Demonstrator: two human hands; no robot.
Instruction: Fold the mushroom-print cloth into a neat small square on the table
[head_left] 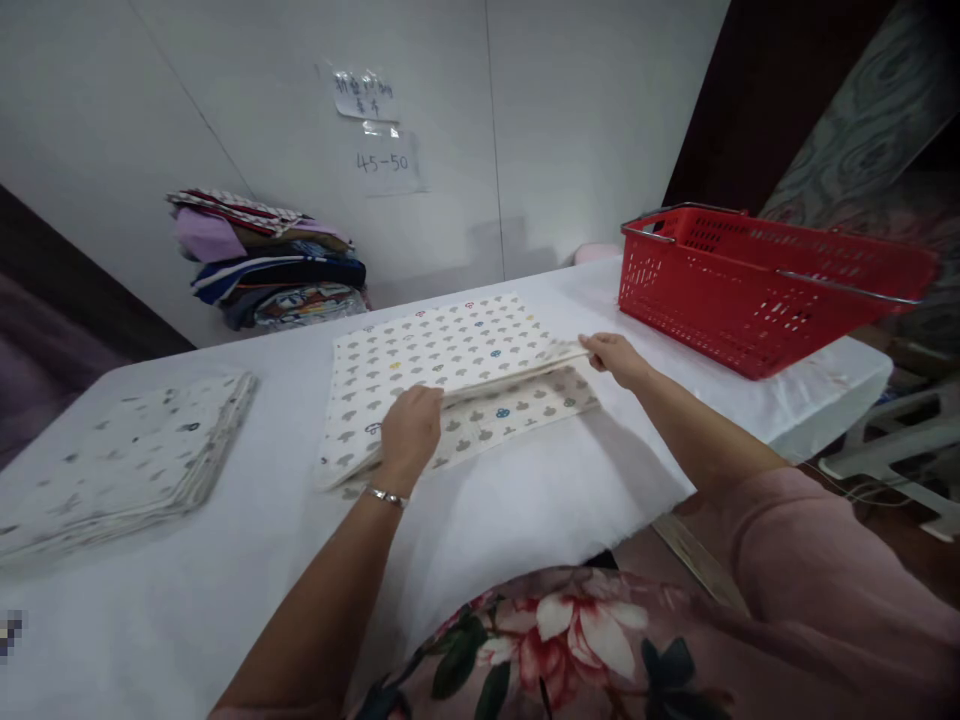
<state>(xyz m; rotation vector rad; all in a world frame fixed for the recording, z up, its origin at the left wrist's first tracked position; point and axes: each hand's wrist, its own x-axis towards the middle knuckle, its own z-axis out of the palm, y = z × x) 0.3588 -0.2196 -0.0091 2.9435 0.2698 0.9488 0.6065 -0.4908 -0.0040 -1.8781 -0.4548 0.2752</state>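
Observation:
A white cloth (442, 350) printed with grey, blue, red and yellow mushroom-like shapes lies folded in layers on the table before me. Its near edge is lifted, and the patterned lower layer shows beneath. My left hand (411, 430) is closed on this raised edge near the middle, its fingertips partly hidden. At the right end of the same edge, my right hand (611, 357) pinches the cloth between thumb and fingers. Off to the left lies a stack of folded cloths (142, 450) with a similar scattered print.
The table (510, 520) has a white cover. A red plastic basket (697, 290) with metal handles stands at its right end. Behind the table's back left edge rises a pile of folded fabrics (277, 260). Handwritten paper signs (390, 163) hang on the wall.

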